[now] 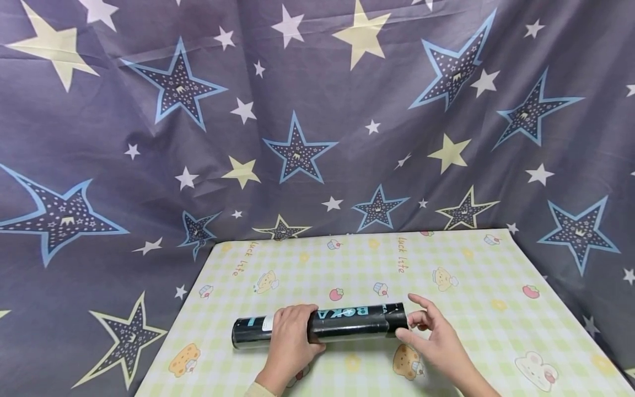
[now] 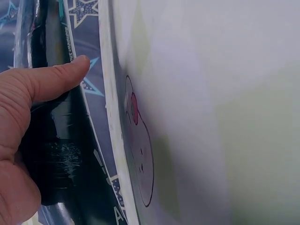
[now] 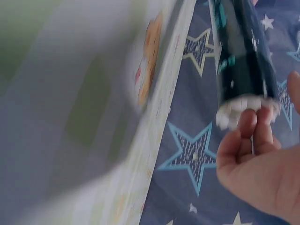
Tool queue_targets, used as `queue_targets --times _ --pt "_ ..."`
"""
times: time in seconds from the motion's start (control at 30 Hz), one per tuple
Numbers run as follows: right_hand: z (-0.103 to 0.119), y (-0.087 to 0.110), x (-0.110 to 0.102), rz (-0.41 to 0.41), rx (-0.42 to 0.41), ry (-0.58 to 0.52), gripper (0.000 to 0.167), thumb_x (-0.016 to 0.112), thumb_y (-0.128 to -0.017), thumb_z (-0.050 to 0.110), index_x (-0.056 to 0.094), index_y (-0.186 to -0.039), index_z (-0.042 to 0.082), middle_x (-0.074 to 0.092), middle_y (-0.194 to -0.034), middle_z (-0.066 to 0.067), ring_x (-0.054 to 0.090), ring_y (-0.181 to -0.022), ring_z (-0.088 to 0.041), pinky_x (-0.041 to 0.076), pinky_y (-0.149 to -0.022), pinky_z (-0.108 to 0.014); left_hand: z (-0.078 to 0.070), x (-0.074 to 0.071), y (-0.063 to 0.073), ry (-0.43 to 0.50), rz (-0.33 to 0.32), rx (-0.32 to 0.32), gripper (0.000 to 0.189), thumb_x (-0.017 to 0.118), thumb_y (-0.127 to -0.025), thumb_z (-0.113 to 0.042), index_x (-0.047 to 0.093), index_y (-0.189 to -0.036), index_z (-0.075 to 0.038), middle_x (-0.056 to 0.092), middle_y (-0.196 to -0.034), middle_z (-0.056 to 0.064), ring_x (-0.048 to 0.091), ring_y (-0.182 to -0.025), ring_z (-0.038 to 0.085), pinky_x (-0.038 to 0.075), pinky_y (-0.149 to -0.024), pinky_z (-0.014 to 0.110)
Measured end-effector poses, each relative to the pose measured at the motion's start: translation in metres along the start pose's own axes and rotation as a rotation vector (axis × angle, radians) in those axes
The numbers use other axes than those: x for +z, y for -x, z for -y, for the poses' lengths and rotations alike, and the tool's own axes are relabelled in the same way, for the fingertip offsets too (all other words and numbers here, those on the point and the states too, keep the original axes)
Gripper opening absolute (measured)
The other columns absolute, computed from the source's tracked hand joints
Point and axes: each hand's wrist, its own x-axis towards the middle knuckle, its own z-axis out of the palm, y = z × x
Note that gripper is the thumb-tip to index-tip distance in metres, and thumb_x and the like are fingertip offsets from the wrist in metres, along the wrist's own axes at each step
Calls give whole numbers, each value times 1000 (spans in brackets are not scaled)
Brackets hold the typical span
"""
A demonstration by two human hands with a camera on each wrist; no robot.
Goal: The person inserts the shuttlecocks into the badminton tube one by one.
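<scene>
A black shuttlecock tube (image 1: 347, 324) with turquoise "BOKA" lettering lies sideways, low over the table. My left hand (image 1: 294, 335) grips it left of its middle; in the left wrist view the thumb (image 2: 56, 79) lies across the dark surface. At the tube's right end is my right hand (image 1: 436, 336), index finger lifted away and the other fingers bent toward the opening. White shuttlecock feathers (image 3: 229, 115) stick out there in the right wrist view, with fingertips (image 3: 265, 114) right on them. I cannot tell whether these fingers pinch the feathers.
The table (image 1: 466, 286) has a pale green checked cover printed with cartoon animals, cupcakes and fruit. Behind it and at both sides hangs a dark curtain (image 1: 317, 82) patterned with stars.
</scene>
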Motion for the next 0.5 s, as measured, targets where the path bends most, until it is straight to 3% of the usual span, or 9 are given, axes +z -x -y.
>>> queue_targets --times 0.1,0.27,0.5 --pt "4 0 13 -16 82 5 78 90 -87 21 50 -153 8 79 -96 6 64 -90 -2 50 -87 -23 -1 0 0 -3 6 1 85 109 -53 -34 69 -127 -19 76 -122 0 67 -118 23 45 -107 49" --pt "11 1 30 -29 211 -6 87 93 -84 23 46 -156 10 79 -103 -3 66 -83 -3 53 -77 -22 -5 1 1 1 24 5 86 109 -52 -33 70 -127 -18 76 -123 -1 66 -118 22 44 -105 49" --pt "12 1 33 -36 250 -29 89 92 -85 21 43 -159 15 81 -110 -8 70 -85 -4 55 -73 -21 -6 1 1 -3 29 7 85 109 -53 -34 70 -128 -18 76 -123 -1 66 -118 23 45 -106 49"
